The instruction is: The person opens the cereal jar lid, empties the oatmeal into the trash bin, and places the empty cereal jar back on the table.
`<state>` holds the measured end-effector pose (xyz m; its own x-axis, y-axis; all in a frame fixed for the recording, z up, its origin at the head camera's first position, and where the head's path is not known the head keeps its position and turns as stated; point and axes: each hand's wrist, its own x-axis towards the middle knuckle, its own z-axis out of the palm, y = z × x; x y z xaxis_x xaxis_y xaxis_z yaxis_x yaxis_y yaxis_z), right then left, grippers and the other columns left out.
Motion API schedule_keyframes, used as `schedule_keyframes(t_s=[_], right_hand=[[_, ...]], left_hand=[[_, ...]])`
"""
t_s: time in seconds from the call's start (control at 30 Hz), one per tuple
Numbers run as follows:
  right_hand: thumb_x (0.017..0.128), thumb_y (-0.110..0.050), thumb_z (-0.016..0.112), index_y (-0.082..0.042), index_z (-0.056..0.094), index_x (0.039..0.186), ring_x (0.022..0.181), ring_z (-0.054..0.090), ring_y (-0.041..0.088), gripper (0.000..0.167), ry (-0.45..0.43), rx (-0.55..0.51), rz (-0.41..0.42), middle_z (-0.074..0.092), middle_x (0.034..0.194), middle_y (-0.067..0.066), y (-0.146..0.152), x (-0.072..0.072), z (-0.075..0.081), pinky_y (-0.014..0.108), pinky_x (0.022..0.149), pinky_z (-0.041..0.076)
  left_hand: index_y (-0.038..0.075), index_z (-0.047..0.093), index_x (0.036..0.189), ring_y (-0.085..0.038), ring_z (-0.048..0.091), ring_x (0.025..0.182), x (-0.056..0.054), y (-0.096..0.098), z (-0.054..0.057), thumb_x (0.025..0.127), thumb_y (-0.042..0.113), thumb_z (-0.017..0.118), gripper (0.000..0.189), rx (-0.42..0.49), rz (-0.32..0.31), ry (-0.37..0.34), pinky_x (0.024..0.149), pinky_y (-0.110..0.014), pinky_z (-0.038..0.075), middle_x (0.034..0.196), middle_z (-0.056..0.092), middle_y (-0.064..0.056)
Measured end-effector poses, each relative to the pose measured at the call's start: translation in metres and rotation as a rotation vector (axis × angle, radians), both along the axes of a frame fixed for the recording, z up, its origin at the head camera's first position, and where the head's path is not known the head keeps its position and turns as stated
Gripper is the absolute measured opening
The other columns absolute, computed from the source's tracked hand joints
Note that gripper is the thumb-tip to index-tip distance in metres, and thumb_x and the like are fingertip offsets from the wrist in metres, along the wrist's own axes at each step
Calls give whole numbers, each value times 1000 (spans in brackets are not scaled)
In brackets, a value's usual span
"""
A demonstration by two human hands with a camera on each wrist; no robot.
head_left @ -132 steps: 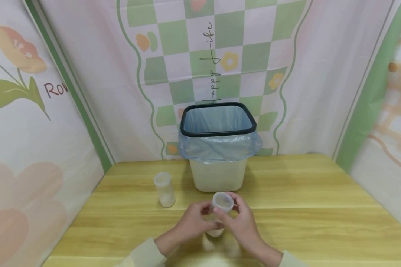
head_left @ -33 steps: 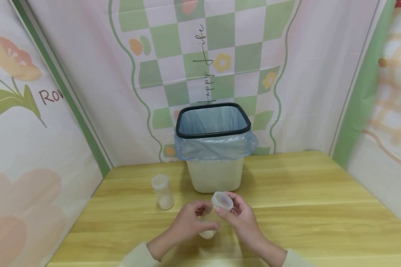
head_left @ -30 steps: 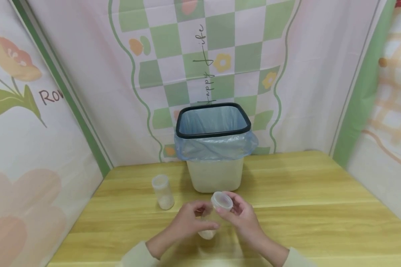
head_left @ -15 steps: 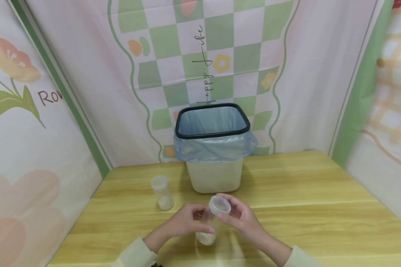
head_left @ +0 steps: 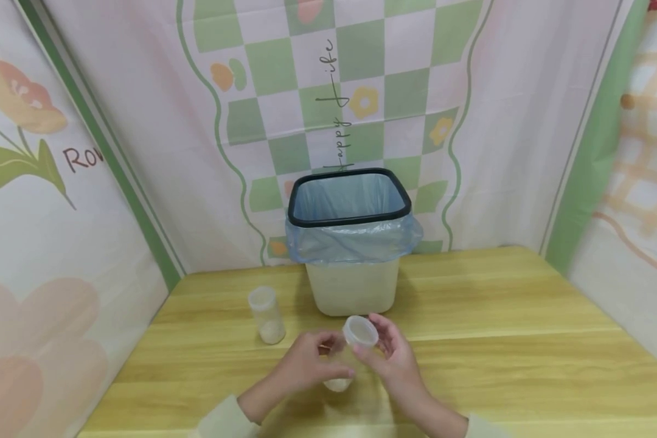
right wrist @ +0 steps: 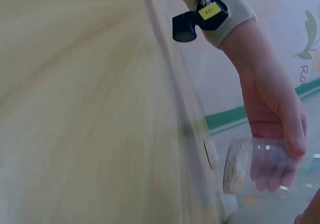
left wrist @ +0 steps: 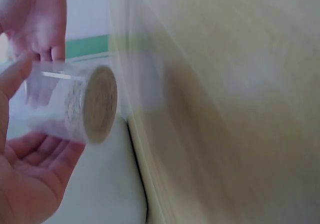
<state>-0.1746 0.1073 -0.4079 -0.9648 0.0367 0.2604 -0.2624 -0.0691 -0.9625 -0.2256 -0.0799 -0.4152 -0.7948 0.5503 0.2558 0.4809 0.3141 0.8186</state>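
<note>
Near edge of bench point(head_left: 504, 347) cut off. Jar point(left wrist: 75, 107) partly hidden by left hand point(head_left: 308, 365), grip wrapped round side; right hand point(head_left: 392, 359), grip pinching top.

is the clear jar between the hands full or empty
Partly filled: the clear jar has a pale, grainy layer at its base and see-through wall beyond it in the right wrist view.

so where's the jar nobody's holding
In the head view, that jar stands upright on the left part of the table, left of the bin and a little nearer the person, just beyond the left hand.
</note>
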Motion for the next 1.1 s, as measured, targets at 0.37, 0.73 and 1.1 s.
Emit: schedule_keyframes(t_s=[0.37,0.73,1.1], right_hand=[[82,-3,75,5,42,129,104,53,18,58,-158,-115,-116,53,120,15,-17,2,3,20,89,47],[84,-8,75,4,46,129,109,55,19,55,-156,-67,-85,57,123,14,-13,-1,1,20,90,47],[84,-3,72,9,48,133,112,57,21,56,-98,-29,203,58,126,19,13,-14,4,25,94,47]], left_hand=[[10,68,105,-13,56,81,14,15,-1,67,43,87,54,-125,227,220,71,-25,51,87,59,4],[9,67,103,-13,58,81,14,14,-2,66,41,88,52,-117,214,216,71,-25,52,87,60,0],[6,67,108,-28,62,96,1,1,2,75,26,85,43,26,-21,-28,85,-32,54,100,65,-8]])
